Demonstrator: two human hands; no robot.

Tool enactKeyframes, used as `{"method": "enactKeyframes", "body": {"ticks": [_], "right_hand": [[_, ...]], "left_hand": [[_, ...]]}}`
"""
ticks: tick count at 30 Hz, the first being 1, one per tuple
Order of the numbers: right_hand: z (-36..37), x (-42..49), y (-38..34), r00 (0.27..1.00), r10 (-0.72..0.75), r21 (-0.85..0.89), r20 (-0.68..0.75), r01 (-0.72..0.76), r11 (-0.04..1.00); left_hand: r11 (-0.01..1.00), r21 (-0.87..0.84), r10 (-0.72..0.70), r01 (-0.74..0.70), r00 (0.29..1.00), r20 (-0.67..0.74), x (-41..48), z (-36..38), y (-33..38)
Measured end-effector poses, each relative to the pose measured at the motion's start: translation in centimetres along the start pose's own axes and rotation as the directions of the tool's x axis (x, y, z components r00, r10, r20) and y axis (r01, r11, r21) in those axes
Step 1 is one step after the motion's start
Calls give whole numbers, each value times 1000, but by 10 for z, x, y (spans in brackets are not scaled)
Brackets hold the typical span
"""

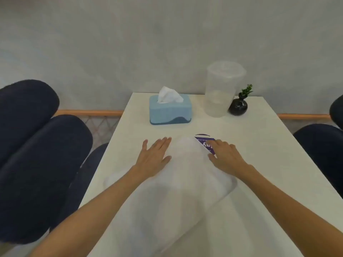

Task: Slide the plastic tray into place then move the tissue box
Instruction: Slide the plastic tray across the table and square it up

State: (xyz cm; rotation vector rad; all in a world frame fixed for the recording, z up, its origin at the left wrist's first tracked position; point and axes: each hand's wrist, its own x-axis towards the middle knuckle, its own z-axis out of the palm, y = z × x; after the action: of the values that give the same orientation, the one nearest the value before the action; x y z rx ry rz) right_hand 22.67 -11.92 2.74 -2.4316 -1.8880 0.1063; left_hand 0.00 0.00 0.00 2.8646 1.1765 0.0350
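Both hands lie flat and open on the blurred, translucent plastic tray [178, 182], gripping nothing: the left hand [153, 159] rests palm down on its far left edge, the right hand [225, 157] on its far right edge, fingers spread. The tray lies slantwise on the white table [259, 164], its far end over a purple round sticker [205, 143]. Farther off, well apart, stands the blue tissue box [169, 109]; to its right a clear lidded container [221, 89] and just beside that a small dark vase [238, 106].
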Motion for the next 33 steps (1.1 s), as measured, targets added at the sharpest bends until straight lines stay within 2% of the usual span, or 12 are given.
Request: {"method": "enactKeyframes", "body": {"ticks": [2, 6, 10, 17, 21, 24, 28, 33], "right_hand": [[8, 0, 2, 997, 81, 53, -7, -81, 995], [27, -2, 10, 979, 202, 125, -7, -199, 972], [35, 1, 18, 970, 242, 125, 5, -240, 963], [39, 10, 20, 961, 276, 257, 31, -274, 927], [36, 6, 20, 958, 284, 206, 41, -287, 936], [35, 1, 23, 950, 311, 167, 36, -312, 935], [38, -6, 21, 920, 389, 305, 40, -382, 872], [41, -19, -2, 881, 466, 514, 79, -437, 739]], "left_hand": [[999, 6, -45, 44, 997, 55, -1, 6, -4], [992, -34, -120, 122, 991, 67, 0, 24, -18], [987, -55, -151, 153, 988, 31, 2, 30, -24], [976, -151, -166, 159, 985, -36, 9, 33, -39], [962, -210, -189, 177, 981, -36, 11, 34, -45], [922, -318, -247, 222, 968, -41, 8, 39, -54], [851, -431, -377, 299, 920, -105, -2, 42, -65], [832, -370, -488, 414, 862, -134, -13, 42, -68]]}}
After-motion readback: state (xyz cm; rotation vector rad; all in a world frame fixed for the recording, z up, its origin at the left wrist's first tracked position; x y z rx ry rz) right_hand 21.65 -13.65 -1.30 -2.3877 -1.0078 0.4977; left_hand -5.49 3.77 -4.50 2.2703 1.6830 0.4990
